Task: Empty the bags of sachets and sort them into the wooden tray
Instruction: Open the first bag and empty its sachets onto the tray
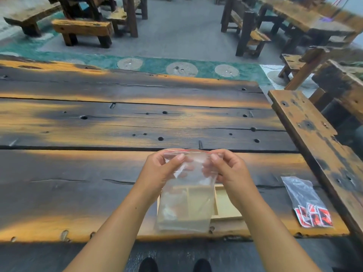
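A clear zip bag (188, 193) with a red seal line hangs above the table, held at its top edge by both hands. My left hand (159, 171) pinches the top left corner and my right hand (229, 169) pinches the top right. A few pale sachets sit low in this bag. Behind and under the bag lies the pale wooden tray (225, 205) with dividers, mostly hidden by the bag. A second clear bag (306, 201) holding red and white sachets lies flat on the table to the right.
The dark and orange plank table (117, 122) stretches far ahead and to the left. A wooden bench (314, 138) runs along its right side. More benches and tables stand on the floor beyond. My shoes show under the near edge.
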Demonstrator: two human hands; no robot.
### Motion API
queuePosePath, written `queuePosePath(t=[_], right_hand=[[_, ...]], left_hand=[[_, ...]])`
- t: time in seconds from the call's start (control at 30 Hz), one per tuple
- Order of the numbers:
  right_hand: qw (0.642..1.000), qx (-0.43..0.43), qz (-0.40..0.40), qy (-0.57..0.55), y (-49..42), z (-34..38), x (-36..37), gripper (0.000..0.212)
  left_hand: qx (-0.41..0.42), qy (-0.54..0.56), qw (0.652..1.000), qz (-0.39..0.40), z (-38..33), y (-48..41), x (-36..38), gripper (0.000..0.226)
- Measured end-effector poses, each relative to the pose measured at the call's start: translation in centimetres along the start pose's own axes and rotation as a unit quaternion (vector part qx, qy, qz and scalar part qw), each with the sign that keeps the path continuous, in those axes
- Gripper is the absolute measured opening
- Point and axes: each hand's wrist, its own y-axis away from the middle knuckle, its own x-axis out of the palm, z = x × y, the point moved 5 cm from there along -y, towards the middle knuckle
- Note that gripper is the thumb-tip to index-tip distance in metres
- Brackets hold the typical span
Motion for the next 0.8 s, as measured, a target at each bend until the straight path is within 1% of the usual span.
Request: queuePosePath(t=[0.1,0.17,0.23,0.33,0.43,0.6,0.67,0.73,0.8], right_hand=[[0.999,-0.029,-0.012,0.008,-0.2,0.5,-0.2,0.012],[0.999,-0.042,-0.019,0.008,-0.1,0.5,-0.4,0.013],[0.999,-0.048,-0.012,0.007,-0.1,0.7,-0.4,0.013],[0.998,-0.059,0.0,0.021,-0.2,0.9,-0.5,0.013],[0.998,-0.063,0.001,0.022,-0.3,0.9,-0.8,0.013],[0.999,-0.04,-0.006,0.012,-0.3,-0.2,-1.5,0.011],[0.999,-0.024,-0.021,0.012,-0.2,-1.0,-2.3,0.013],[0.999,-0.007,-0.043,0.008,0.2,-2.0,-3.5,0.015],[0.998,0.019,-0.066,-0.009,0.7,-3.3,-5.2,0.015]], left_hand=[[-0.009,0.048,0.999,-0.006,-0.1,0.0,-0.3,0.022],[-0.012,0.059,0.998,-0.008,0.0,0.1,-0.7,0.021],[-0.018,0.048,0.999,-0.015,0.0,0.2,-1.1,0.021],[-0.005,0.015,0.999,-0.029,-0.6,0.2,-1.2,0.02],[-0.001,0.006,1.0,-0.029,-0.6,0.0,-1.2,0.012],[-0.016,0.013,0.999,-0.03,0.5,-0.3,-0.6,0.01],[-0.034,0.019,0.999,-0.032,1.8,-0.5,-0.1,0.011],[-0.056,0.022,0.998,-0.03,3.3,-0.8,0.9,0.018],[-0.071,0.033,0.996,-0.033,4.5,-1.1,2.4,0.016]])
